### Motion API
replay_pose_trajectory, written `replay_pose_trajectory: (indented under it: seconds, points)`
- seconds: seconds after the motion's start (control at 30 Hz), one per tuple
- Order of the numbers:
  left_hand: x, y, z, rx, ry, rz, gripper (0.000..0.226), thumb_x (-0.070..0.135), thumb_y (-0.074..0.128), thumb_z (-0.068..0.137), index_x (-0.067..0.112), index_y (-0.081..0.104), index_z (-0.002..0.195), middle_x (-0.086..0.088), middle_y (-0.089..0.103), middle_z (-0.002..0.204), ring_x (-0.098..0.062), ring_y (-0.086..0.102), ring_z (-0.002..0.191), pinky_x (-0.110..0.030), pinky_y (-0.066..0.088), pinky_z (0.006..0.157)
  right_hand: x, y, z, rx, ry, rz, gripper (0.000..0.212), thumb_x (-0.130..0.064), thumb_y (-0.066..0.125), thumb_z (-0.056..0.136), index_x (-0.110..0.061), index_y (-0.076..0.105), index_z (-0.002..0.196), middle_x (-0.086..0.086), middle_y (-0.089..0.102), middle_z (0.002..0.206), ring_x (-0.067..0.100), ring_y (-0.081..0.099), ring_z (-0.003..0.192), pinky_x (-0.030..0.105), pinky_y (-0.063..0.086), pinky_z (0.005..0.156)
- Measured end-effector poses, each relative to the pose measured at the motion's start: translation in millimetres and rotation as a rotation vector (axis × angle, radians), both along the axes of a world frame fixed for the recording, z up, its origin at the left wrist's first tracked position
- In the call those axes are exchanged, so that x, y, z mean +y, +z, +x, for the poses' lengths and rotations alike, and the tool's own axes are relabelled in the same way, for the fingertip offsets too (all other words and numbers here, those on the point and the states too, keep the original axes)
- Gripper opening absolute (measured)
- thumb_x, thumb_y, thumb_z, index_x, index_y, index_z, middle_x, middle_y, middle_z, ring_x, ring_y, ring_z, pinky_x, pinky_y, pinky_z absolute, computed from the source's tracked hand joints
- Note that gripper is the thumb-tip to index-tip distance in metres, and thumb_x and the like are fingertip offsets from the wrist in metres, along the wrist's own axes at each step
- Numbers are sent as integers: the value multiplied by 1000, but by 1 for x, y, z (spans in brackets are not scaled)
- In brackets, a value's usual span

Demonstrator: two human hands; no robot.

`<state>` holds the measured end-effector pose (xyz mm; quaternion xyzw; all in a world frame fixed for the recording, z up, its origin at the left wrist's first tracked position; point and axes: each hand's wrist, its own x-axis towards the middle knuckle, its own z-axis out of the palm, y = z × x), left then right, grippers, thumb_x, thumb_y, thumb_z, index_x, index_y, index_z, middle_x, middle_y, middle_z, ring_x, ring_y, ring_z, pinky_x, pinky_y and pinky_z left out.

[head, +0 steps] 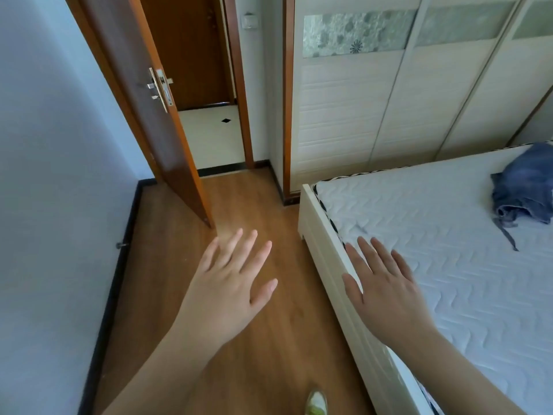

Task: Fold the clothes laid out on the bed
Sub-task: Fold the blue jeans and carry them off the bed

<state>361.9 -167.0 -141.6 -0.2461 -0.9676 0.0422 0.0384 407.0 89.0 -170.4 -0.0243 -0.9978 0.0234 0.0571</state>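
The left hand is held out flat, palm down, fingers straight and spread, holding nothing, with the wooden floor below it. The right hand is flat too, fingers straight and slightly apart, empty, over the near edge of the bed where the cream frame meets the mattress; whether it touches the mattress cannot be told. Far from both hands, by the right edge of the view, a crumpled blue denim garment lies unfolded on the mattress, a thin strap trailing toward the person. Behind the bed stands a wardrobe with its sliding doors closed. On the left a brown door stands open, and a shoe shows at the bottom edge
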Motion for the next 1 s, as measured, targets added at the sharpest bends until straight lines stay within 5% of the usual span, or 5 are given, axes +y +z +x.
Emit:
replay_pose_trajectory:
  seconds: [0.17, 0.37, 0.63, 1.0]
  points:
    - [15, 2, -85, 32, 67, -6, 68, 67, 11, 97, 31, 36, 150, -1, 34, 156, -23, 24, 147, -51, 19, 118, -1, -1, -86, -37, 54, -43, 69, -51, 4, 97, -22, 35, 151, 3, 34, 157, 21, 22, 148, 41, 13, 121]
    - [-2, 5, -165, 61, 194, 20, 61, 64, 18, 100, 33, 33, 150, 0, 36, 155, -23, 27, 146, -52, 25, 116, 0, 5, -196, -36, 196, -9, 75, -56, -10, 92, -27, 18, 156, 0, 14, 163, 18, 4, 151, 39, 2, 123]
    - [-53, -17, -296, 99, 263, 28, 57, 64, 24, 99, 38, 30, 149, 2, 38, 154, -23, 28, 145, -56, 18, 114, -41, -6, -347, -52, 246, 78, 70, -55, -2, 98, -24, 29, 153, 3, 28, 159, 19, 17, 149, 39, 11, 121]
    - [-78, -5, -506, 9, 70, 72, 73, 71, -10, 90, 39, 2, 155, 6, 5, 164, -18, -4, 151, -55, -2, 120, -99, -1, -521, -131, 105, 100, 71, -58, 3, 97, -26, 40, 148, 1, 37, 155, 21, 27, 146, 41, 17, 118]
